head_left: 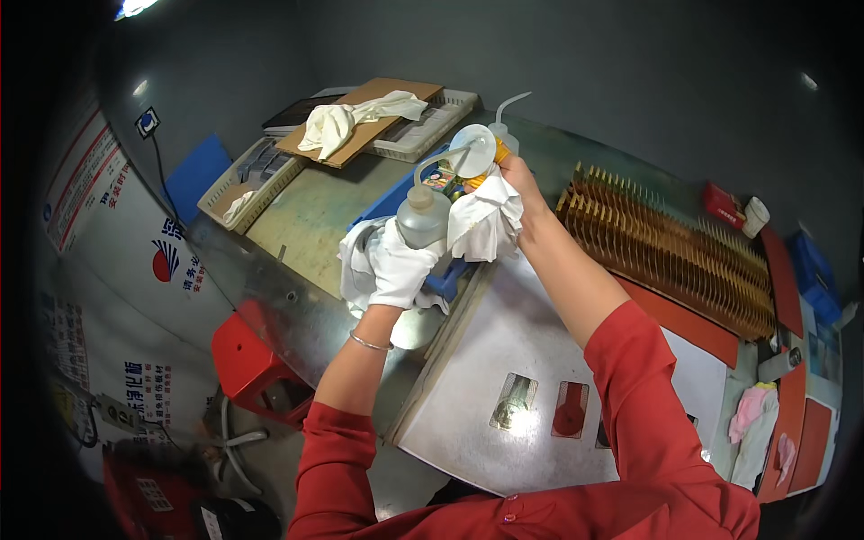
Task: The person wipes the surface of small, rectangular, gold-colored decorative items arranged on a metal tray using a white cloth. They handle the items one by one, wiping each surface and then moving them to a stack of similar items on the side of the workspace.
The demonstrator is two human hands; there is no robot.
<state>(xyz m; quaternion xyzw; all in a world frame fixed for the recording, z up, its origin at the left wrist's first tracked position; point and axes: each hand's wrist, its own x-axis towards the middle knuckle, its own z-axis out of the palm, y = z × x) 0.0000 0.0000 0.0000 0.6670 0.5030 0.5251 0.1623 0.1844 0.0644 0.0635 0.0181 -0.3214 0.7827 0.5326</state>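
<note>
My left hand [396,270], in a white glove, is wrapped round a translucent squeeze bottle [425,221] with a bent spout. The spout tip reaches a round whitish disc [472,153], which my right hand [522,184] holds up, its fingers closed near an orange-yellow part [501,151] behind the disc. I cannot make out what kind of thing the disc is. A white cloth [486,218] hangs from my right hand. Another white cloth [357,261] lies beside and under my left hand. Both hands are above a blue tray [387,196], partly hidden by them.
A second spouted bottle [506,135] stands behind my right hand. Cardboard [364,135] with a white cloth lies over pale plastic baskets [432,126]. A slotted rack of thin brown plates [666,252] stands right. A white board [477,396] with cut-outs lies nearer. A red stool [247,355] is left.
</note>
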